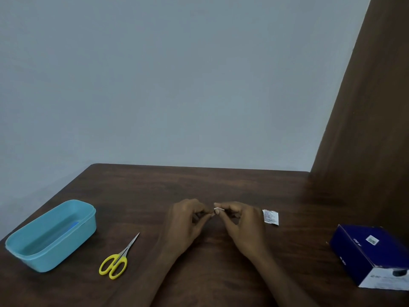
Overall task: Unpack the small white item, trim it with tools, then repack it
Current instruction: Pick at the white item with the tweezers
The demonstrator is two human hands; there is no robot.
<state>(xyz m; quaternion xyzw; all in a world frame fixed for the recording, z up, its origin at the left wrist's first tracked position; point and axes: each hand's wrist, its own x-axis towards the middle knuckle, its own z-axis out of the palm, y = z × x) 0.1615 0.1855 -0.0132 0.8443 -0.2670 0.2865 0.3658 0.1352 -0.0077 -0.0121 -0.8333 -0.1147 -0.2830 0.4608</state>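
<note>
Both my hands meet over the middle of the dark wooden table (199, 182). My right hand (241, 222) pinches a small white item (218, 209) between thumb and fingertips. My left hand (188, 220) has its fingers curled, with the fingertips at the item's left end; what it pinches is too small to make out. A small white printed packet (270, 217) lies flat just right of my right hand. Yellow-handled scissors (117, 258) lie closed on the table to the left of my left forearm, tips pointing up and right.
An open turquoise plastic tub (53, 235) stands at the left edge, with something blue inside. A dark blue cardboard box (371, 253) sits at the right edge. A brown panel (367, 129) rises on the right, and a pale wall stands behind the table.
</note>
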